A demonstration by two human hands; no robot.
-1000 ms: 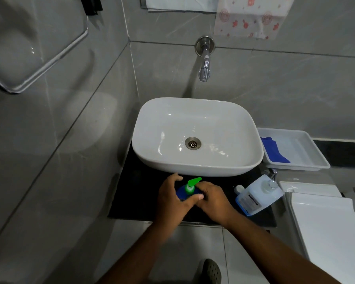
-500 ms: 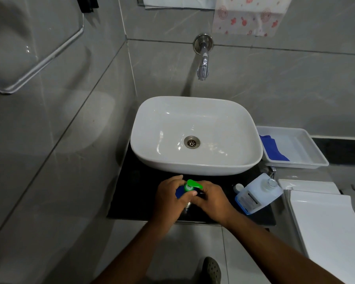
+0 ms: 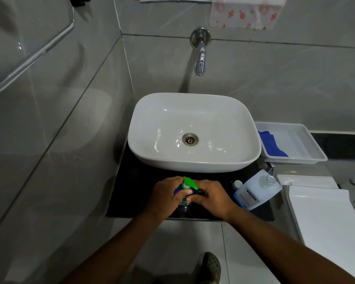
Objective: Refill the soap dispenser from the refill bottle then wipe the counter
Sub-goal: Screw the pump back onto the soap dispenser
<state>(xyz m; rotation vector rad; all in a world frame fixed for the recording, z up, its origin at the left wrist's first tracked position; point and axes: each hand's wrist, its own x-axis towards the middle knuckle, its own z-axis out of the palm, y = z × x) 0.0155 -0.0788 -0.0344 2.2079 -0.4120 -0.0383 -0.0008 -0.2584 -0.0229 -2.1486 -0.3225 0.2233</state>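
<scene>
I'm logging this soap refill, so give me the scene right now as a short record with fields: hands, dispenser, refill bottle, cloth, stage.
left hand: left hand grips the soap dispenser
right hand: right hand holds the dispenser's other side
dispenser: on the black counter before the sink, green pump still on
refill bottle: refill bottle stands right of the hands, untouched
cloth: blue cloth lies in the white tray
stage: pouring not begun

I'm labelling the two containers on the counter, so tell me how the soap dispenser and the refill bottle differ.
The soap dispenser is blue with a green pump on top; the refill bottle is pale and see-through with a label. The left hand and right hand grip the dispenser, while the refill bottle stands untouched to its right. The dispenser looks smaller than the bottle. Both sit on the dark counter.
</scene>
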